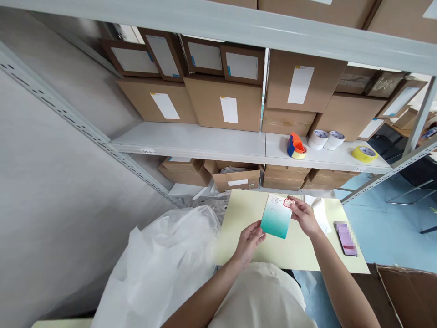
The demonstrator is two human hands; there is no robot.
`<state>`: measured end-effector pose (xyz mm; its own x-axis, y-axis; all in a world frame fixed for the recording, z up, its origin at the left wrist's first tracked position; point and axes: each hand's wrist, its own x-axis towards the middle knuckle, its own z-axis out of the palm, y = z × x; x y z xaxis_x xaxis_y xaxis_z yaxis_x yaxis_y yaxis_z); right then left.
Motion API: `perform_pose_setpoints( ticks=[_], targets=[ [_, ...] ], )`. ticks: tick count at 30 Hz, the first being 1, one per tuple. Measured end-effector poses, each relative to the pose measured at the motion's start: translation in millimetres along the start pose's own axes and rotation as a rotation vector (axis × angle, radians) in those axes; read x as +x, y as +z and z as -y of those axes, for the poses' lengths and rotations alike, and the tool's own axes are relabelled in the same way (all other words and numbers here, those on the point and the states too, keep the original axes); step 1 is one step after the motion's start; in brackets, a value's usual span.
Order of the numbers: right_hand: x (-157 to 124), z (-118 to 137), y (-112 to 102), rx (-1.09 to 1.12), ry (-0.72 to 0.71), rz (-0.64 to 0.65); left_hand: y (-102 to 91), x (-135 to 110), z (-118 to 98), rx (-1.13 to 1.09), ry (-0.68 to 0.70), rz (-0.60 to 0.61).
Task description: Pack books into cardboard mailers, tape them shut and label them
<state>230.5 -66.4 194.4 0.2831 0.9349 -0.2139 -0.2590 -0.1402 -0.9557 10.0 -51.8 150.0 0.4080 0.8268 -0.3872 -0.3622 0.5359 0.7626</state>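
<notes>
A white-to-teal booklet or card [276, 216] with small print and a red stamp-like mark is held up over the pale yellow table [239, 214]. My left hand [248, 241] grips its lower left edge between thumb and fingers. At its upper right corner, my right hand [303, 214] pinches it near the red mark. White paper [319, 212] lies on the table just beyond my right wrist. Further right rests a phone [346, 238] with a purple, partly pixelated screen.
Cardboard boxes [235, 102] fill the metal shelf [191, 136] ahead. A tape dispenser [296, 146], white tape rolls [318, 139] and a yellow tape roll [364, 154] sit on its edge. White plastic sheeting [164, 259] heaps at left; an open carton [409, 291] stands lower right.
</notes>
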Motion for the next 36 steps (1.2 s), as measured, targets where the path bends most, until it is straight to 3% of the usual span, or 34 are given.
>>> perform_pose_setpoints(
  ticks=[11,21,24,30,33,36],
  targets=[
    [-7,1,-4,-0.018,0.027,-0.041,-3.7,5,-2,0.07,-0.008,0.067],
    [-14,-7,-10,0.013,0.029,-0.045,-4.8,0,5,-0.038,-0.052,0.093],
    [-17,-4,-16,-0.071,-0.059,-0.01,-5.4,-3,4,-0.087,-0.091,0.129],
    [-20,23,-17,-0.479,-0.396,0.191,1.1,-11,5,-0.11,-0.257,0.28],
    [-21,30,-16,-0.506,-0.356,0.264,6.3,-11,7,-0.038,-0.244,0.28],
    [-21,26,-19,-0.431,-0.226,0.298,7.7,-8,5,0.029,-0.125,0.211]
  ],
)
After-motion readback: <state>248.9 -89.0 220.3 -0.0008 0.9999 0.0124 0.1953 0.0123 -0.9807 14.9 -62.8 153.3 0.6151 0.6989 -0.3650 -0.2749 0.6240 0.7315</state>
